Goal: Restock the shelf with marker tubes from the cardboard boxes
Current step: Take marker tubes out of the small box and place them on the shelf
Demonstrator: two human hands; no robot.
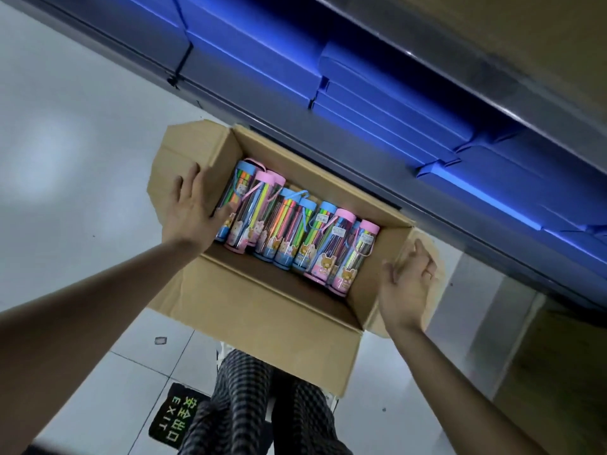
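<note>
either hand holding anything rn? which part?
Nothing gripped. Left hand lies flat on the cardboard box's left wall; right hand, open, is at its right flap.

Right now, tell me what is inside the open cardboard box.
The cardboard box holds marker tubes with blue and pink caps, lying side by side. The left hand covers part of the leftmost; anything beneath the tubes is hidden.

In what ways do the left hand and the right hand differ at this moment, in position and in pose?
The left hand lies back-up over the left rim of the cardboard box, its fingertips touching a blue-capped marker tube; the right hand is outside the right end, by the right flap. The left hand's fingers are spread and fairly straight; the right hand shows its palm with fingers loosely curled. Neither grips anything.
</note>
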